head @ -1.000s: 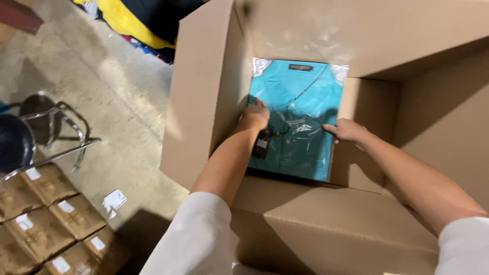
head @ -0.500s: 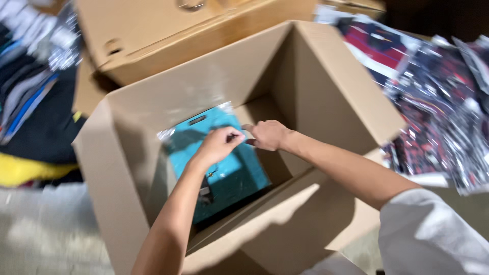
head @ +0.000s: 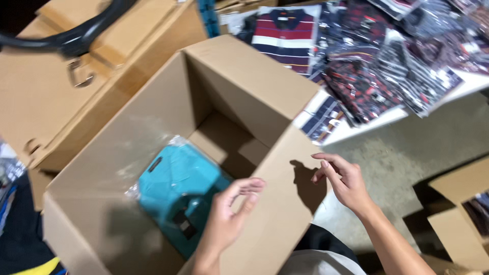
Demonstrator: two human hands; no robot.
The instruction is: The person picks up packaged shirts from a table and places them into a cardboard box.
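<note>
Teal shirt (head: pixel 173 196) in its clear bag already lies flat on the bottom of the box (head: pixel 254 71), just below & left of the left hand (head: pixel 226 219) fingertips; looks like packing's barely begun w/ one shirt in, and stacks of bagged shirts (head: pixel 367 61) on the table wait well beyond the right hand (head: pixel 346 183). Both hands empty, fingers loosely apart & curled, gripping nothing. Shirt's long axis runs diagonally, collar end toward the far-left wall, hem toward the near wall.
</note>
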